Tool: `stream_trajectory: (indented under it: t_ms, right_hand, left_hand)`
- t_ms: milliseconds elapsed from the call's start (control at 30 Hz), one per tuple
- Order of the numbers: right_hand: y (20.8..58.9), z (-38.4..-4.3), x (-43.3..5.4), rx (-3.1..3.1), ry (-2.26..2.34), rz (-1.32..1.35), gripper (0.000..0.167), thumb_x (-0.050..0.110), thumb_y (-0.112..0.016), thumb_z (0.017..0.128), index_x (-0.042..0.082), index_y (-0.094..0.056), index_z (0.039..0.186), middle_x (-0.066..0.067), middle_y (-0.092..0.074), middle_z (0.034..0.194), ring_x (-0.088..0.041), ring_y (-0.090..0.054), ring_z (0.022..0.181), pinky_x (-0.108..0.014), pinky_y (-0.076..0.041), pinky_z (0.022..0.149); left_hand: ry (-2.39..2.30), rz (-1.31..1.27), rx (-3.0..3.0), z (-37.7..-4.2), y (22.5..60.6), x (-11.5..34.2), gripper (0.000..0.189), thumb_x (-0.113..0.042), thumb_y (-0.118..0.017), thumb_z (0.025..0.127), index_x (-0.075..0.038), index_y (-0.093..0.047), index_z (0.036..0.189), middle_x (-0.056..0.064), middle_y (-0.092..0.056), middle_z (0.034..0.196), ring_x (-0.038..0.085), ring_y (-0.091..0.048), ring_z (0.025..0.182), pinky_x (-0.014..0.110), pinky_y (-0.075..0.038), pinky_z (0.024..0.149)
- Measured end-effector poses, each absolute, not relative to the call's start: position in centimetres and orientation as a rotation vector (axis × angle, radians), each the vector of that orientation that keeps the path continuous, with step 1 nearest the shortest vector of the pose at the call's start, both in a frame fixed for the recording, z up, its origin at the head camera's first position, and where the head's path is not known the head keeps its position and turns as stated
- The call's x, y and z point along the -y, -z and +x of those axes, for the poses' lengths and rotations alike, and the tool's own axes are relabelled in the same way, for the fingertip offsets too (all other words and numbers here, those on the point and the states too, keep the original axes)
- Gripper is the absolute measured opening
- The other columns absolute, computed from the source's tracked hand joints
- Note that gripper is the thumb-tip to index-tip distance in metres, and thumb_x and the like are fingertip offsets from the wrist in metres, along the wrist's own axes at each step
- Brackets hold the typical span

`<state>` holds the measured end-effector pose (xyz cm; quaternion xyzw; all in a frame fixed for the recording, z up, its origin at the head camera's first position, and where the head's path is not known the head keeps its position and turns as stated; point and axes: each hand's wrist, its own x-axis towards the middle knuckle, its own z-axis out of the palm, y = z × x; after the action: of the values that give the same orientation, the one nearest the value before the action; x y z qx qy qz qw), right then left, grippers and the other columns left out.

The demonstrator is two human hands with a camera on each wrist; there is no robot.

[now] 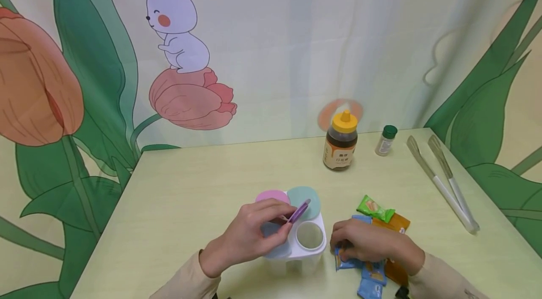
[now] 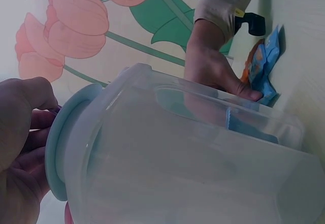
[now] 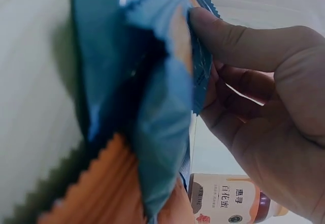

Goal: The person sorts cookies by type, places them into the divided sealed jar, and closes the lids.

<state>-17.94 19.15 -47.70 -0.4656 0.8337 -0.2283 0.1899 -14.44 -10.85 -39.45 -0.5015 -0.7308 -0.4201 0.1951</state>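
Note:
My left hand point(image 1: 250, 231) pinches a small purple lid point(image 1: 299, 211), tilted up above a white canister with several round compartments point(image 1: 322, 242). The compartment at its near right is uncovered, showing a round opening point(image 1: 309, 236). Pink point(image 1: 273, 194), teal point(image 1: 306, 195) and grey-blue lids point(image 1: 279, 248) cover the others. Just right of the canister, my right hand point(image 1: 370, 240) reaches down onto a pile of snack packets. In the right wrist view, its thumb and fingers pinch a blue packet point(image 3: 201, 79). The left wrist view shows the translucent canister side point(image 2: 177, 168) close up.
More blue packets point(image 1: 370, 288), orange packets point(image 1: 395, 271) and a green packet point(image 1: 374, 208) lie around the right hand. Farther back stand a honey bottle point(image 1: 340, 144) and a green-capped jar point(image 1: 386, 141). Tongs point(image 1: 450, 191) lie at the right edge of the table.

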Motion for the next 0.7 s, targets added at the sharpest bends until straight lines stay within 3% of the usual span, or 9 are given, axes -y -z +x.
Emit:
stream_trajectory:
  t_ms: [267,700]
  right_hand:
    - [47.7,-18.1,-19.3,-2.348,0.682,-1.337,0.01,0.018,-0.075,0.085,0.025,-0.07,0.092,0.016,-0.061,0.09,0.006,-0.053,0.075,-0.014,-0.049,0.066]
    - [46.4,-18.5,-19.8,-2.35,0.731,-1.315,0.01,0.016,-0.074,0.086,0.023,-0.073,0.092,0.015,-0.064,0.094,0.004,-0.056,0.081,-0.017,-0.054,0.071]
  left_hand:
    - [1.18,-1.405,2.04,-14.4,39.4,10.9,0.021,0.002,-0.066,0.084,-0.001,-0.068,0.105,0.008,-0.069,0.096,0.011,-0.069,0.083,0.013,-0.057,0.074]
    - [1.179,-1.415,2.028,-14.5,39.3,10.9,0.022,0.002,-0.066,0.083,0.0,-0.068,0.105,0.009,-0.069,0.096,0.011,-0.069,0.083,0.013,-0.057,0.074]
